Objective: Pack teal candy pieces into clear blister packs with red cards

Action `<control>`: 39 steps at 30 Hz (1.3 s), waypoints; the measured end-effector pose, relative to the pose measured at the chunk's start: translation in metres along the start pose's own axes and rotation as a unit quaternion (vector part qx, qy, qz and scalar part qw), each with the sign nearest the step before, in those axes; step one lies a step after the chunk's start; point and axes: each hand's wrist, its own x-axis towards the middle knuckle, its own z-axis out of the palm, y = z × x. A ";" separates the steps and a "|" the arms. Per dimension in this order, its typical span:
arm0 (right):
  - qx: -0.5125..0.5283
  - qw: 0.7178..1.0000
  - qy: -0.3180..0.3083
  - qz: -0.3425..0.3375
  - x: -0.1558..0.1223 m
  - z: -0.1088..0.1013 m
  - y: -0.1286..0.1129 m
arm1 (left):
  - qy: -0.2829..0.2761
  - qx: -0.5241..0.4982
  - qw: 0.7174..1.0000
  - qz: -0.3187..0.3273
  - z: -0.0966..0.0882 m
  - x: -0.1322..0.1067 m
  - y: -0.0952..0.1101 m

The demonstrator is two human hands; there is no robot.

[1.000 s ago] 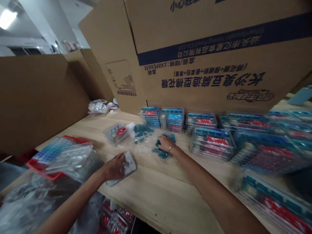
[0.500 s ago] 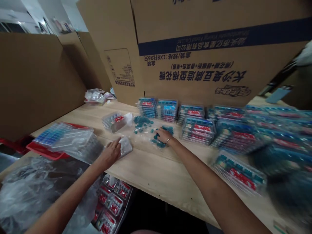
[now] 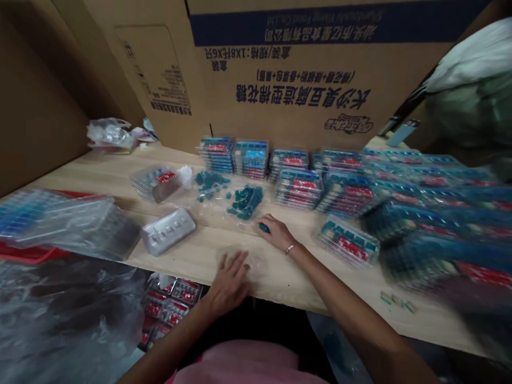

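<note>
My left hand point(image 3: 231, 281) is at the table's front edge, its fingers over a clear plastic tray point(image 3: 258, 263) that is blurred and hard to make out. Just beyond it, my right hand point(image 3: 276, 233) pinches small dark teal pieces point(image 3: 264, 228) between thumb and fingers. Past the right hand, a loose pile of teal pieces point(image 3: 245, 201) lies on a clear plastic bag, with a second teal pile point(image 3: 210, 184) to its left. A stack of empty moulded trays point(image 3: 168, 231) lies to the left of both hands.
Filled packs point(image 3: 298, 188) with red sachets stand in stacks along the back and right. A large carton point(image 3: 304, 117) walls off the back. Clear plastic sheets point(image 3: 80, 224) lie over a red tray point(image 3: 36, 254) at left. Below the table edge sits a box of packs point(image 3: 172, 304).
My left hand has moved from the tray stack rightward and nearer, bringing a clear tray. My right hand has drawn back from the teal pile with pieces in it. The view has tilted down.
</note>
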 end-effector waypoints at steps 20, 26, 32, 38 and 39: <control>0.095 0.989 0.060 0.096 -0.120 -0.008 -0.025 | 0.020 -0.210 0.978 -0.006 0.007 0.075 0.026; 0.337 0.897 0.151 0.241 -0.135 0.008 -0.034 | 0.033 -0.472 0.871 -0.136 0.023 0.070 0.059; 0.515 0.791 0.064 0.324 -0.154 0.007 -0.056 | -0.033 -0.600 0.772 -0.207 0.012 0.042 0.057; 0.509 0.818 -0.032 0.265 -0.167 0.005 -0.079 | -0.061 -0.554 0.811 -0.179 -0.002 0.006 0.056; 0.493 0.832 -0.043 0.250 -0.165 0.004 -0.080 | -0.063 -0.535 0.828 -0.153 -0.006 0.004 0.052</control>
